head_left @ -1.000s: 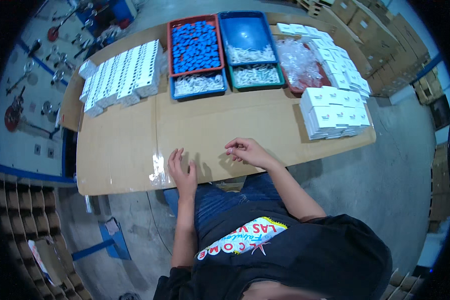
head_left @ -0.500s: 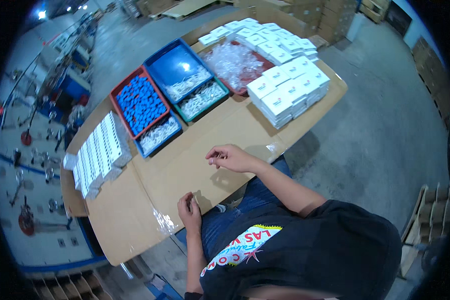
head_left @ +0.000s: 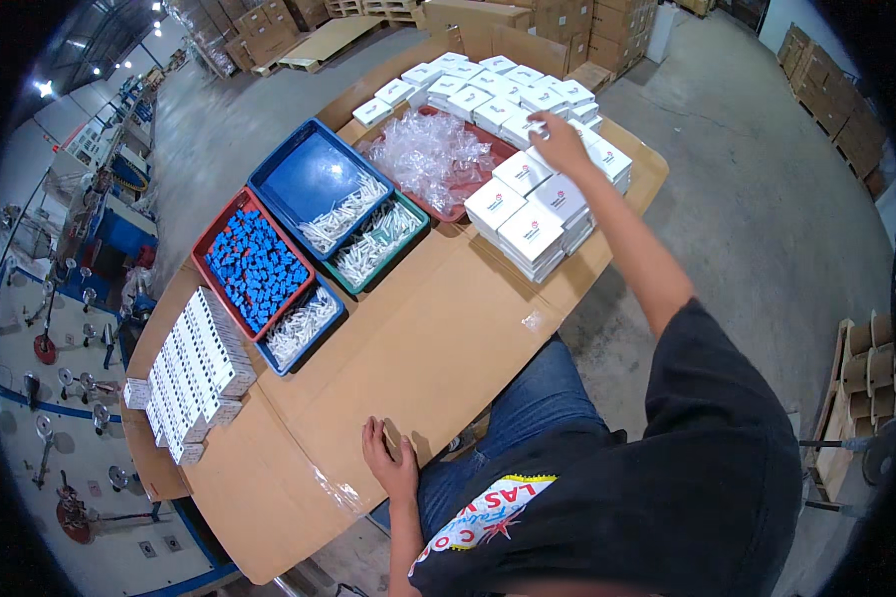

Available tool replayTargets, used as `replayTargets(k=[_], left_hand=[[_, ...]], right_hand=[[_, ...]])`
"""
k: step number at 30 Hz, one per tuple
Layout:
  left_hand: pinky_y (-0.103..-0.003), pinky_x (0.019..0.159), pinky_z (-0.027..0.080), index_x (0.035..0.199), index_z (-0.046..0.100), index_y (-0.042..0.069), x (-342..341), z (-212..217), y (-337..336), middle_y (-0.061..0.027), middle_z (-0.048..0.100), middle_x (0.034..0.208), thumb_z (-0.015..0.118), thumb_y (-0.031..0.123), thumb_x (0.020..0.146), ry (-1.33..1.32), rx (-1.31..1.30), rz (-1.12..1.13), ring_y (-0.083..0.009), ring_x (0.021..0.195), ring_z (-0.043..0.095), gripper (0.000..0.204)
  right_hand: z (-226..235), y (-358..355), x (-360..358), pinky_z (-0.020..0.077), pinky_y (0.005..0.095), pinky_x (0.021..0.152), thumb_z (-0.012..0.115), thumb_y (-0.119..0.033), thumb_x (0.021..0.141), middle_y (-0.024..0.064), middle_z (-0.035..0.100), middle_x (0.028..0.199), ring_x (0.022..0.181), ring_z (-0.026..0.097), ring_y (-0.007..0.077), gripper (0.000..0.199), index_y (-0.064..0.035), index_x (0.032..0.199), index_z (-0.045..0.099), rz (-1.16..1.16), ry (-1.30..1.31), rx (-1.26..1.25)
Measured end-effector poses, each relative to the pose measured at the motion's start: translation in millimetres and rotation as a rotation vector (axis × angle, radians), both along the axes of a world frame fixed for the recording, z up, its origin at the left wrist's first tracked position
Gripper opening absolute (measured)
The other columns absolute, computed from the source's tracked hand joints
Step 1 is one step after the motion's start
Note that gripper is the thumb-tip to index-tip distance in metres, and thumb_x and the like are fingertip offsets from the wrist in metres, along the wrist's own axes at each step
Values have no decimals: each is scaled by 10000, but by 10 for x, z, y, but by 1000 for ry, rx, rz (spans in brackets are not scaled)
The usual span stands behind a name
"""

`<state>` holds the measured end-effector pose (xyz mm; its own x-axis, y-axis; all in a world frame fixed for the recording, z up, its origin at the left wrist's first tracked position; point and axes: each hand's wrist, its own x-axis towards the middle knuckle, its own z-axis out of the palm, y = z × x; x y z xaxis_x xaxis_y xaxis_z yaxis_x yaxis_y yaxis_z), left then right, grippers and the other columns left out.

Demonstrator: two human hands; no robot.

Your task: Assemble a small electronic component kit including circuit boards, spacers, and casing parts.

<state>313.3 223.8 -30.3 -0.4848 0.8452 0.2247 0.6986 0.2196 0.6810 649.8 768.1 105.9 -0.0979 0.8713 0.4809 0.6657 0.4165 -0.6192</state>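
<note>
My left hand rests at the near edge of the cardboard-covered table, open, thumb apart from the fingers, holding nothing. My right hand is stretched out over the white boxes at the far right. Its thumb and forefinger are bent down and apart just above the box tops; whether they touch a box I cannot tell. Closest to me there is a neat block of stacked flat white boxes. Behind it lie rows of more white boxes, partly hidden by the hand.
Clear plastic pieces fill a red tray. Left of it are a blue tray and a green tray with white sticks, a red tray of blue parts, and a small blue tray. White cartons stand far left.
My right hand has moved from above the table's middle, away and to the right, to the white boxes. My left hand has opened slightly at the table edge. The view has shifted.
</note>
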Motion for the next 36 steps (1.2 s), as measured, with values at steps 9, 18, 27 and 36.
replayTargets(k=[9, 18, 27, 36], left_hand=[[-502, 1183, 323, 1307, 623, 43, -1, 20, 55, -186, 518, 1504, 725, 153, 863, 36, -25, 64, -386, 1437, 428, 469], [-499, 1183, 320, 1293, 628, 45, -18, 84, 23, -179, 512, 1497, 721, 167, 858, 18, -50, 71, -387, 1434, 423, 462], [-501, 1181, 316, 1290, 625, 48, 15, 141, 130, -173, 503, 1500, 734, 186, 862, 46, -81, 57, -381, 1431, 416, 463], [-408, 1103, 456, 1362, 596, -4, 18, 135, 237, -152, 608, 1386, 635, 113, 986, -474, 169, 214, -278, 1294, 578, 396]], right_hand=[[-330, 1432, 420, 486, 500, 1060, 659, -296, 930, 211, 573, 1376, 1305, 548, 385, 482, -25, 1317, 565, -216, -436, -115], [-378, 1434, 129, 512, 493, 1038, 663, -350, 961, 210, 585, 1356, 1263, 572, 394, 468, -59, 1321, 601, -313, -631, -170], [-363, 1671, 369, 566, 501, 891, 544, -230, 1022, 242, 730, 1037, 994, 709, 405, 290, 11, 1075, 696, -292, -500, -53], [366, -638, -372, 538, 386, 956, 609, -130, 1034, 210, 686, 1295, 1166, 687, 354, 377, -35, 1399, 610, 116, 138, 417]])
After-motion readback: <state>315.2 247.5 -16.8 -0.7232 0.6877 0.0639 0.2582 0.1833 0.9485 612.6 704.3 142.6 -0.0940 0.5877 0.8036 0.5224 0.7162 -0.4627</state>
